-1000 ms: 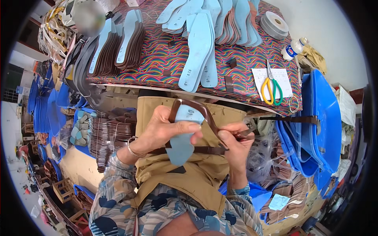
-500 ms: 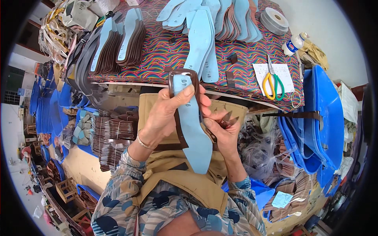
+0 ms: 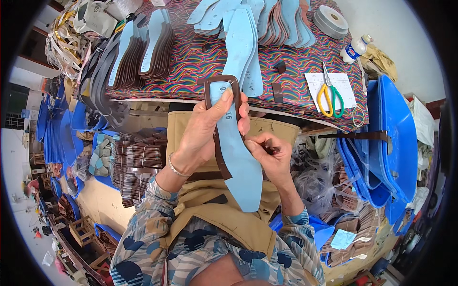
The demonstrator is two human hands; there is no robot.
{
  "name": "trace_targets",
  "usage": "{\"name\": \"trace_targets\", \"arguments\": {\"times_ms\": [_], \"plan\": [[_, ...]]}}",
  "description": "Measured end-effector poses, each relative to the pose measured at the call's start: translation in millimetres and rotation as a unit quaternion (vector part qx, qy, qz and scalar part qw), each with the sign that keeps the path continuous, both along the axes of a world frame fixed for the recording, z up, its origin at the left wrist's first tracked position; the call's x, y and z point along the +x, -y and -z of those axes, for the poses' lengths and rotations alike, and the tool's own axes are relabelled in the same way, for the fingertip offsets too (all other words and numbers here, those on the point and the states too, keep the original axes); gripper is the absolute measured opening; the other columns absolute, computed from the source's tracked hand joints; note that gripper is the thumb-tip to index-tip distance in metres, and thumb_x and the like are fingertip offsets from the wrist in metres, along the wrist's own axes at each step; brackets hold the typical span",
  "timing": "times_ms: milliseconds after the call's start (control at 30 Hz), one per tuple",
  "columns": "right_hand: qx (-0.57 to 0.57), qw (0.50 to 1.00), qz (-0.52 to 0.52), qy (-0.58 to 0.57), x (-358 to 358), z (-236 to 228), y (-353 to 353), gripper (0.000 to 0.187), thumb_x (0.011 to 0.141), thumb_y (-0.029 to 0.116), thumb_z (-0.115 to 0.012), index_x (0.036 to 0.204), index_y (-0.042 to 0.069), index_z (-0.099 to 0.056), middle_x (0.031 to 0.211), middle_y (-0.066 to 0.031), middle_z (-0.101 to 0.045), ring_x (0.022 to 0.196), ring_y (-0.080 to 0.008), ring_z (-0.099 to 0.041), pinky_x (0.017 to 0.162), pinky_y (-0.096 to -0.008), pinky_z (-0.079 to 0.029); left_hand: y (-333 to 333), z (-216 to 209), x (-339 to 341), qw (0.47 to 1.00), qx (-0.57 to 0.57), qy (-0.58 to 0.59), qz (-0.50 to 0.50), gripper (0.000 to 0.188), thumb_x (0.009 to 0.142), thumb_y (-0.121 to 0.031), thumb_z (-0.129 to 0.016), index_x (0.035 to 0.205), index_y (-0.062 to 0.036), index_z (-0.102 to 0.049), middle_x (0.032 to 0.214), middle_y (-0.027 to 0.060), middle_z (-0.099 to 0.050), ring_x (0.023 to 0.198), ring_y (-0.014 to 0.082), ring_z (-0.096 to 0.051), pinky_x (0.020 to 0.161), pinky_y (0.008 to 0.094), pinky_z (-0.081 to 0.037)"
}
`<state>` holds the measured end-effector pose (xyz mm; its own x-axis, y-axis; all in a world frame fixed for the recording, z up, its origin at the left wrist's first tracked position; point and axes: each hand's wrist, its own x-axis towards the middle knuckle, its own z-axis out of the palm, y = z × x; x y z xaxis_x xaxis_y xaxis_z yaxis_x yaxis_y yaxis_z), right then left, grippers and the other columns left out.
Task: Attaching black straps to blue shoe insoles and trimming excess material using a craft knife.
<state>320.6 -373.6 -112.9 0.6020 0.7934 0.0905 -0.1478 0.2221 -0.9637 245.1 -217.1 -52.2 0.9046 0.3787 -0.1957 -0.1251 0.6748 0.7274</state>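
Observation:
A light-blue insole [image 3: 237, 159] with printed marks hangs upright in front of me, its wide end down. Glossy dark-brown edging strip [image 3: 219, 157] runs around its upper end and down its left side. My left hand [image 3: 202, 121] is closed around the upper part, thumb on the blue face and fingertips round the right edge. At the insole's right edge, my right hand [image 3: 272, 155] pinches the dark-brown strip; the fingers partly hide it. Something small and dark shows in that palm, too hidden to name.
A patterned table [image 3: 191, 88] ahead carries stacks of blue insoles [image 3: 238, 43], brown-edged insoles [image 3: 155, 47], a tape roll [image 3: 331, 22], scissors [image 3: 329, 95] on paper and a bottle [image 3: 355, 50]. Blue bins [image 3: 393, 138] stand at right. Bundled brown pieces [image 3: 143, 159] lie at left.
My left hand and the insole have risen slightly, and the insole's lower end has swung a little right. My right hand's fingers have closed in at its edge.

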Motion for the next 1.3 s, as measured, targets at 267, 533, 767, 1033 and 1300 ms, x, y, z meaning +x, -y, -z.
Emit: {"name": "trace_targets", "arguments": {"times_ms": [267,533,767,1033,1300], "plan": [[-0.054,0.990,-0.043,0.125,20,-3,-3,0.008,0.084,-0.001,-0.068,0.080,0.000,-0.061,0.068,0.0057,-0.054,0.062,-0.0001,-0.044,0.054,-0.0179,-0.036,-2,13,5,1.000,0.019,0.020,0.000,0.029,0.087,-0.004,-0.065,0.114,0.0013,-0.055,0.095,0.0102,-0.064,0.076,0.0179,-0.061,0.069,0.0323,-0.050],[-0.046,0.988,-0.007,0.150,21,1,-8,0.011,0.085,0.000,-0.068,0.077,0.001,-0.059,0.068,0.0060,-0.054,0.061,-0.0001,-0.043,0.053,-0.0176,-0.034,7,21,-2,0.993,0.109,0.030,0.023,0.057,0.082,-0.006,-0.069,0.133,0.0045,-0.046,0.125,0.0186,-0.060,0.112,0.0276,-0.061,0.100,0.0411,-0.049],[0.063,0.981,0.011,-0.181,20,-12,-25,0.015,0.086,0.011,-0.070,0.096,0.000,-0.064,0.074,0.0017,-0.061,0.061,-0.0007,-0.050,0.052,-0.0172,-0.034,4,31,-10,0.990,0.117,0.076,0.011,0.028,0.089,-0.020,-0.065,0.107,0.0018,-0.065,0.121,0.0224,-0.062,0.123,0.0367,-0.053,0.106,0.0502,-0.039],[0.071,0.992,-0.073,-0.068,34,-9,-9,0.029,0.077,0.000,-0.064,0.106,-0.004,-0.060,0.096,-0.0062,-0.063,0.083,-0.0084,-0.059,0.075,-0.0212,-0.046,-8,10,-17,0.992,0.093,0.062,-0.059,0.023,0.091,-0.014,-0.062,0.108,0.0026,-0.064,0.097,0.0200,-0.070,0.105,0.0331,-0.065,0.098,0.0472,-0.048],[-0.070,0.943,-0.043,0.322,67,-19,-4,0.010,0.082,0.002,-0.065,0.089,-0.006,-0.065,0.080,-0.0039,-0.058,0.068,-0.0088,-0.051,0.060,-0.0236,-0.039,-6,12,-16,0.996,0.041,-0.052,-0.059,0.026,0.095,-0.018,-0.058,0.109,0.0039,-0.061,0.096,0.0186,-0.070,0.088,0.0269,-0.070,0.075,0.0365,-0.059]]}}
